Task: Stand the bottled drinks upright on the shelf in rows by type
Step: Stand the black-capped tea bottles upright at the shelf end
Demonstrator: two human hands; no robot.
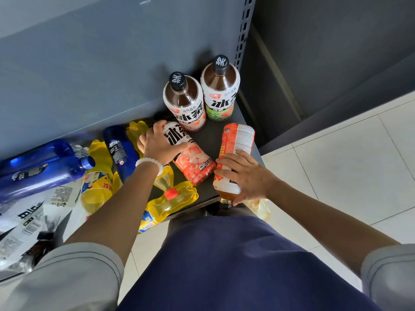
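A person stands close to the front edge of a dark shelf [215,133] and reaches down with both hands. The left hand [157,144] has its fingers curled around a lying tea bottle with a pink label [190,158]; it grips the upper, white part of the bottle, near the middle of the shelf. The right hand [244,176] grips a second lying tea bottle with an orange-pink label [235,140] at the right edge of the shelf; its neck points toward the front edge, and the brown tea shows just under the thumb. At the back right corner two tea bottles stand upright, side by side and almost touching: one with a pink label [185,102] on the left, and one with a green label [221,90] on the right, both with black caps. To the left of the hands many bottles lie in disorder. A yellow bottle with a red cap [173,198] lies at the front edge, partly under the left wrist. More yellow bottles [98,176] lie further left, and between them a dark blue bottle [121,151] lies with its label up. A large blue bottle [45,171] lies near the left edge. In the front left corner there are bottles with white labels [27,221], but I cannot tell how many. The left wrist carries a white bead bracelet [149,163].
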